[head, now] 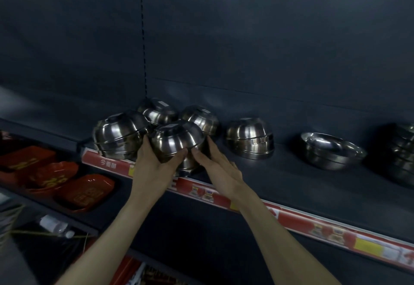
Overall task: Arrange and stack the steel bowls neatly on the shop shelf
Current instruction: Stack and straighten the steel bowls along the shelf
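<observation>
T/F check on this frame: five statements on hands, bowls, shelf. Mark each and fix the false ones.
1. The left hand and right hand both grip the front stack. True.
2. Every bowl on the shelf is upside down. False: one bowl sits rim up.
3. Red trays lie on a lower shelf at left. True.
4. The held stack is the rightmost one. False: another stack stands further right, and one more at the frame's right edge.
5. A bottle stands upright among the bowls. False: the bottle lies on its side, low at left.
</observation>
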The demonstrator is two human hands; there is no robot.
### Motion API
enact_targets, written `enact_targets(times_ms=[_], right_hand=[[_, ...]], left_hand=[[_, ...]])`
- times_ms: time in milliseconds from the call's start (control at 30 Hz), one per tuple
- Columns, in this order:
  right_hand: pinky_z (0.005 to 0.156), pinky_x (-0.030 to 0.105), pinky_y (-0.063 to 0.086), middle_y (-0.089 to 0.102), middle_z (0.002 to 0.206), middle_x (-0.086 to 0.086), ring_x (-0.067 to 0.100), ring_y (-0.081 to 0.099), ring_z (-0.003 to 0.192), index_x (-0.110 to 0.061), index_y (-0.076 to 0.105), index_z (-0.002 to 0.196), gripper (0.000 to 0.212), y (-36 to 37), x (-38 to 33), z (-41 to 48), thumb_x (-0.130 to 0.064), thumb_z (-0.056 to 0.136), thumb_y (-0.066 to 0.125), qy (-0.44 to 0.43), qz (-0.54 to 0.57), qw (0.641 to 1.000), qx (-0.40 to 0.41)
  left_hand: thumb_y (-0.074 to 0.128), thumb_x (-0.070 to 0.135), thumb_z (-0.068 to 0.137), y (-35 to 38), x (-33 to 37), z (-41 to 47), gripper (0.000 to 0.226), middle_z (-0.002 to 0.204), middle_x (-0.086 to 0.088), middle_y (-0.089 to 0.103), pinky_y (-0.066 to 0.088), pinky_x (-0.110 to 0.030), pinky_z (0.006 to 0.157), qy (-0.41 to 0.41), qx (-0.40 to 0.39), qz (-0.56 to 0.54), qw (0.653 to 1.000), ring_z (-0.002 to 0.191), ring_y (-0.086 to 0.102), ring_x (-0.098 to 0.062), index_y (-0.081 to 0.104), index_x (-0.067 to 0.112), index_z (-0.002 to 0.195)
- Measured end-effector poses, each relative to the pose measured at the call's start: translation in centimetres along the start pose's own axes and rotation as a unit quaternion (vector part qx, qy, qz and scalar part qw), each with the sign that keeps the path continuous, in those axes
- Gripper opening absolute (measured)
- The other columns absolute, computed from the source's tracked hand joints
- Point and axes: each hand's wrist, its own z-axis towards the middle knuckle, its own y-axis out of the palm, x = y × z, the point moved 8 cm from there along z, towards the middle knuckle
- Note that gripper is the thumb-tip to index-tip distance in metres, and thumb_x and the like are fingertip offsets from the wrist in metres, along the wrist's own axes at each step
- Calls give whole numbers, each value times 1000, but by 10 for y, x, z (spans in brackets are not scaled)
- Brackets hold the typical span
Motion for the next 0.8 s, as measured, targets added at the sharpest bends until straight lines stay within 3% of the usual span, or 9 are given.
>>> enact_targets(times_ms=[100, 200, 267, 333, 467, 567, 633, 733, 800], right_hand=[[130, 45, 11, 21, 175, -18, 13, 19, 162, -53, 6, 166, 66, -3, 3, 1, -69, 107, 31, 6, 23, 1000, -3], [131, 51, 16, 26, 173, -19, 14, 25, 160, -64, 7, 160, 63, -5, 6, 0, -73, 104, 35, -8, 60, 998, 14], [130, 54, 21, 29, 171, -22, 16, 28, 159, -76, 8, 152, 63, -6, 8, 0, -79, 98, 41, -25, 91, 995, 33], [128, 53, 27, 32, 168, -25, 14, 32, 157, -76, 12, 152, 70, -6, 10, 0, -77, 94, 51, -45, 126, 990, 48], [118, 24, 37, 48, 139, -50, -18, 42, 136, -59, 27, 157, 72, -12, 2, -9, -53, 98, 69, -88, 159, 981, 70], [103, 7, 40, 54, 138, -42, -24, 44, 131, -42, 35, 155, 66, -20, -2, -21, -35, 101, 73, -101, 189, 973, 91], [108, 13, 44, 55, 147, -28, -19, 46, 135, -36, 37, 154, 67, -25, -4, -34, -36, 99, 75, -103, 210, 966, 106], [122, 37, 42, 55, 153, -16, -3, 46, 145, -31, 39, 154, 73, -43, -4, -57, -43, 94, 79, -106, 233, 956, 145], [122, 38, 42, 57, 150, -14, 0, 48, 143, -30, 40, 150, 68, -58, -4, -75, -39, 95, 79, -109, 230, 953, 162]], left_hand=[[80, 80, 65, -2, 1, 0, 94, 145, 7, 62, 50, -48, 113, 3, 3, -12, 1000, 133, 60, -17, 49, 42, 145], [87, 66, 73, -5, 10, -5, 86, 145, 9, 61, 50, -45, 112, 22, 21, -16, 999, 132, 60, -14, 50, 41, 146], [87, 67, 73, -8, 19, -9, 93, 151, 11, 58, 50, -47, 115, 46, 36, -10, 998, 137, 57, -13, 45, 42, 152], [85, 72, 71, -9, 29, -11, 102, 157, 11, 51, 48, -52, 117, 69, 47, 6, 996, 145, 51, -15, 39, 43, 158], [88, 66, 71, -15, 48, -24, 117, 169, 1, 30, 38, -53, 124, 92, 84, 62, 990, 157, 30, -23, 26, 35, 166], [84, 72, 65, -17, 58, -31, 123, 165, 2, 28, 38, -48, 123, 103, 82, 51, 990, 155, 28, -22, 26, 36, 167], [83, 73, 63, -17, 65, -34, 125, 162, 4, 29, 40, -46, 122, 114, 68, 43, 990, 152, 31, -19, 25, 36, 167], [83, 72, 62, -9, 82, -43, 126, 156, 9, 27, 38, -36, 119, 139, 37, 22, 989, 145, 31, -8, 25, 35, 168], [82, 73, 63, 0, 96, -50, 127, 157, 9, 27, 35, -31, 117, 158, 13, 7, 987, 145, 31, -7, 24, 33, 169]])
